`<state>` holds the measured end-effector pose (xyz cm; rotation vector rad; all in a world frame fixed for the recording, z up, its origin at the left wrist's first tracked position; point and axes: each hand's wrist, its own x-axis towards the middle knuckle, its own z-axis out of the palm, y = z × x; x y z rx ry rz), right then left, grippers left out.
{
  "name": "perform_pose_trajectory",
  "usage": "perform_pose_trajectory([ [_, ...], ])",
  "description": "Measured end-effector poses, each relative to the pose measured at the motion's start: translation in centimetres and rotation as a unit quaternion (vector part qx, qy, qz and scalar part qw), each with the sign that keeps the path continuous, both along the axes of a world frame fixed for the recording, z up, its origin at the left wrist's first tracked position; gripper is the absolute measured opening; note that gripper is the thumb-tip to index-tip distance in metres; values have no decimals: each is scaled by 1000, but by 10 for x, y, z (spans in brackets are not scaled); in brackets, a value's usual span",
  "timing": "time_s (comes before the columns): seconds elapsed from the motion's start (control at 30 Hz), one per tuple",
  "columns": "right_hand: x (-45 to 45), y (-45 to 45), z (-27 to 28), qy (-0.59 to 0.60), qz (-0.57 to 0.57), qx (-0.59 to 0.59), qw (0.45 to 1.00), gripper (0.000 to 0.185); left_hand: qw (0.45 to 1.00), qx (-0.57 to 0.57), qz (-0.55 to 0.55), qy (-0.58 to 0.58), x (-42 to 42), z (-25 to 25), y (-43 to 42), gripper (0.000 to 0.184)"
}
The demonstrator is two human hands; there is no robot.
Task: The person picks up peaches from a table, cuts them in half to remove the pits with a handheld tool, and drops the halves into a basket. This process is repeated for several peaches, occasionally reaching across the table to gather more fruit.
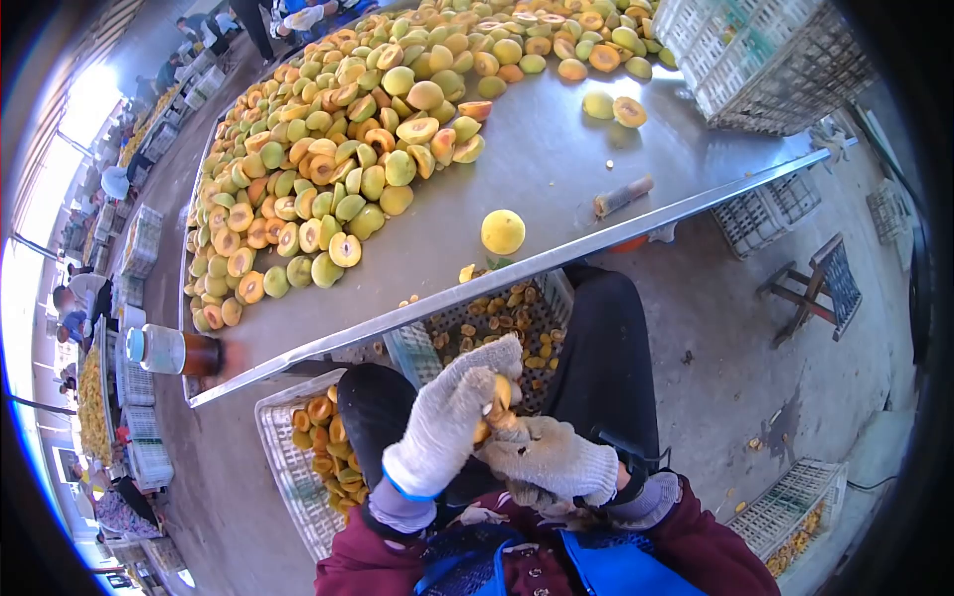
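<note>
My left hand (447,412), in a pale knitted glove, pinches a yellow-orange peach piece (500,392) above my lap. My right hand (556,459), in a dirtier glove, is curled closed right against the fruit. Whatever sits inside its fingers is hidden. Beneath and beyond my hands, a crate (405,350) between my knees contains pits and fruit scraps. By my left leg stands a white crate (273,437) with orange peach halves (323,447). On the metal table (437,243) in front lies a big heap of halved peaches (338,149).
One yellow peach (503,231) rests near the table edge, with a short tube-like object (623,197) farther right. A jar of brown liquid (174,351) stands at the left corner. A plastic crate (765,70), a stool (820,288) and a floor crate (795,512) are rightward. People work at left.
</note>
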<state>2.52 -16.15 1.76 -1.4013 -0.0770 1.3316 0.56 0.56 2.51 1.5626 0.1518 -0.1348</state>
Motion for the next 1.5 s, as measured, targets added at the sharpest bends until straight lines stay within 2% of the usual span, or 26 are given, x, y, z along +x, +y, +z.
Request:
perform_pose_trajectory([
  [0.03, 1, -1, -2, 2, 26, -10, 1000, 30, 982, -143, -5, 122, 1, -2, 1, 48],
  [0.07, -4, -3, -10, 36, -4, 28, 999, 30, 984, -129, 17, 119, 1, -1, -4, 48],
  [0.2, -13, 1, -27, 26, -24, 34, 999, 31, 995, -67, 37, 69, -3, -7, -5, 47],
  [0.27, -12, 7, -18, -97, -12, -12, 995, 34, 990, -109, 44, 81, -1, 1, -2, 47],
  [0.3, -13, 7, -14, -97, -14, -11, 995, 34, 990, -108, 43, 80, -1, 1, -3, 47],
  [0.37, -15, 8, -7, -297, -33, -60, 952, 36, 994, -49, 92, 25, -8, -4, -8, 47],
  [0.43, -16, 7, -5, -325, -18, -92, 941, 36, 992, -65, 104, 33, -9, -12, -9, 48],
  [0.47, -16, 7, -5, -352, -1, -123, 928, 36, 986, -117, 109, 48, -10, -13, -8, 49],
  [0.5, -16, 7, -5, -352, 0, -123, 928, 36, 977, -167, 114, 64, -11, -15, -7, 51],
  [0.73, -19, 5, -7, -299, -57, -62, 951, 33, 980, -137, 145, 3, -20, -13, -18, 59],
  [0.8, -19, 4, -9, -287, -50, -61, 955, 32, 988, -68, 129, -41, -21, -9, -20, 58],
  [0.87, -22, 4, -15, -287, -96, 28, 953, 32, 991, -26, 117, -56, -21, -5, -20, 56],
  [0.9, -20, 2, -11, -287, -96, 27, 953, 32, 991, 17, 107, -73, -21, -4, -19, 54],
  [0.93, -16, 0, -2, -151, -80, 53, 984, 32, 992, 15, 104, -73, -20, -3, -18, 54],
  [0.97, -12, -1, 4, -11, -61, 79, 995, 32, 989, 59, 91, -99, -20, -2, -17, 51],
  [1.03, -9, -2, 4, 30, -57, 71, 995, 32, 984, 105, 75, -123, -19, 0, -14, 48],
  [1.1, -6, -5, -1, 69, -52, 65, 994, 32, 940, 256, 21, -227, -12, 1, -11, 43],
  [1.13, -3, -9, -12, 136, -18, 99, 986, 32, 903, 294, 15, -312, -7, -6, -7, 35],
  [1.17, -2, -12, -17, 203, 15, 132, 970, 31, 904, 293, 14, -311, -7, -5, -6, 35],
  [1.23, -3, -13, -17, 199, 6, 134, 971, 30, 888, 324, -14, -326, -7, -3, -7, 38],
  [1.33, -6, -10, -17, 189, -11, 139, 972, 29, 891, 353, -36, -283, 0, -4, -4, 41],
  [1.37, -11, -4, -20, 108, -61, 119, 985, 27, 895, 368, -61, -244, 2, -4, -3, 41],
  [1.4, -13, 0, -22, 25, -110, 98, 989, 25, 924, 335, -57, -174, 4, 2, -7, 40],
  [1.43, -13, 3, -20, 26, -110, 96, 989, 25, 925, 334, -56, -174, 7, 5, -6, 40],
  [1.47, -13, 5, -15, 24, -93, 63, 993, 24, 974, 218, -59, -35, 11, 9, -2, 40],
  [1.5, -10, 6, -11, 20, -78, 31, 996, 23, 988, 95, -61, 102, 15, 10, -1, 40],
])
